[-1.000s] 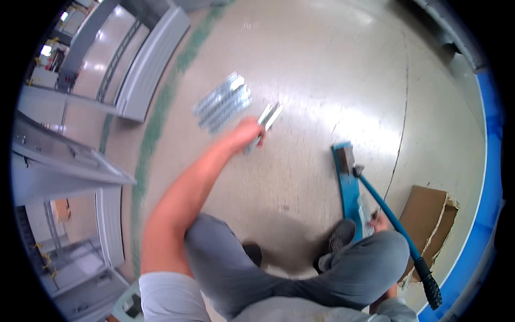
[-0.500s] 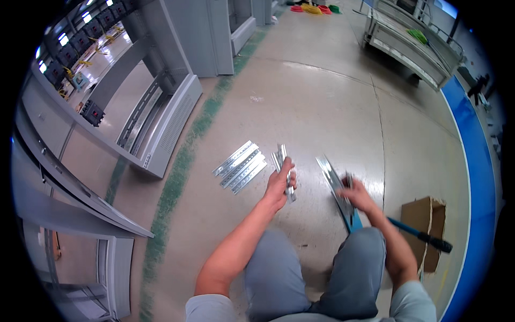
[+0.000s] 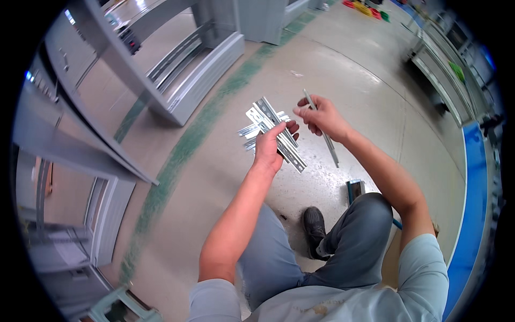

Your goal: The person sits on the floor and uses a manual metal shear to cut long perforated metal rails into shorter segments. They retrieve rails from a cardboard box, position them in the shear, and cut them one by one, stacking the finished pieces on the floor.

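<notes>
My left hand [image 3: 270,148] is closed around several slotted metal DIN rails [image 3: 291,156], which fan out at slightly different angles past the fingers. Just to the right, one more DIN rail [image 3: 330,148] stands steeply in the closed fingers of my right hand [image 3: 323,119], seen almost edge on and apart from the others. Behind my left hand, more rails [image 3: 248,130] lie on the floor, mostly covered by the held bunch. Beside my right knee stands the head of a teal metal tool [image 3: 354,189]; the knee hides most of it.
Grey cabinet frames [image 3: 212,80] stand along the left, beside a green floor stripe [image 3: 188,137]. A wheeled cart [image 3: 440,80] is at the far right, coloured coils [image 3: 370,9] beyond it. My shoe [image 3: 314,228] is below the rails. A pale green stool [image 3: 123,306] sits lower left.
My right hand has come up and left from the teal tool with one rail. The left hand's rails are now spread over those on the floor. The view has shifted.
</notes>
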### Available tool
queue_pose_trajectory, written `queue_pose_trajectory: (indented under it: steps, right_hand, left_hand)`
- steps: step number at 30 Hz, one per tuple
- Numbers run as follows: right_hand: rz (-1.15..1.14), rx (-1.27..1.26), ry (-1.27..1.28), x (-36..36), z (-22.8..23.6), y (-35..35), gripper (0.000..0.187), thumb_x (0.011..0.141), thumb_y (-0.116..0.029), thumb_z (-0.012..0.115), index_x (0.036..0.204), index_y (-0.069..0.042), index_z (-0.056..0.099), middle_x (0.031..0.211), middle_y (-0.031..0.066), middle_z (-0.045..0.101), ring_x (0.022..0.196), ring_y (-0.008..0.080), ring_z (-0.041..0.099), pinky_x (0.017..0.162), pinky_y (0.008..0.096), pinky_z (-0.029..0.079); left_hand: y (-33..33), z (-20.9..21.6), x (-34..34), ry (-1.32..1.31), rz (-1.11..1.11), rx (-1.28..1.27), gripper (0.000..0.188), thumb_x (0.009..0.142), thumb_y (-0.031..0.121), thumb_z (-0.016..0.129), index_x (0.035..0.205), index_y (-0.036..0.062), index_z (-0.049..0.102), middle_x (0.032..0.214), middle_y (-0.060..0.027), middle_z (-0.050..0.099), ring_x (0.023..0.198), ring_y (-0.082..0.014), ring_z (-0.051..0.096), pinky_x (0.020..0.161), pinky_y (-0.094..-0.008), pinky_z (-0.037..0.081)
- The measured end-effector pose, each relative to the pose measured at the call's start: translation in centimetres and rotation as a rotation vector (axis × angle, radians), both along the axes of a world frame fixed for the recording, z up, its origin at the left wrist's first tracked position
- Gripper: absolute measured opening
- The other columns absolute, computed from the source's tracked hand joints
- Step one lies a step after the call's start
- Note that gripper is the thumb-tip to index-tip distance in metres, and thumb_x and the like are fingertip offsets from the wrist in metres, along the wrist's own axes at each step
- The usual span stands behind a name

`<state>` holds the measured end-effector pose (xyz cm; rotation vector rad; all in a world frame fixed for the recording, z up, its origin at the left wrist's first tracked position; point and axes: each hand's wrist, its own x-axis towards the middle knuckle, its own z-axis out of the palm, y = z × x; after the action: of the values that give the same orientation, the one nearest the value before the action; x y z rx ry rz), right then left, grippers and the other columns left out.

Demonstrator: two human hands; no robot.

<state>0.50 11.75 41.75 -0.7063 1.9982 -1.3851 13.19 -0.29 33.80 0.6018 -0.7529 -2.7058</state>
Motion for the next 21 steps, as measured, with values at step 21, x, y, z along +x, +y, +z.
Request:
queue_pose_trajectory:
  steps: [21]
  right_hand:
    - [0.520,-0.239,-0.458,14.6,-11.8,-17.6,0.037,0.094,-0.009,0.067,0.128,0.004,0.061,0.114,0.0111,0.071,0.101,0.0159,0.065,0.091,0.0307,0.051]
  left_hand:
    - [-3.4,-2.9,16.7,-0.405,0.497,-0.161,0.041,0.091,0.041,0.081,0.105,0.0065,0.063,0.083,-0.0036,0.066,0.069,-0.0139,0.067,0.058,-0.0315,0.058]
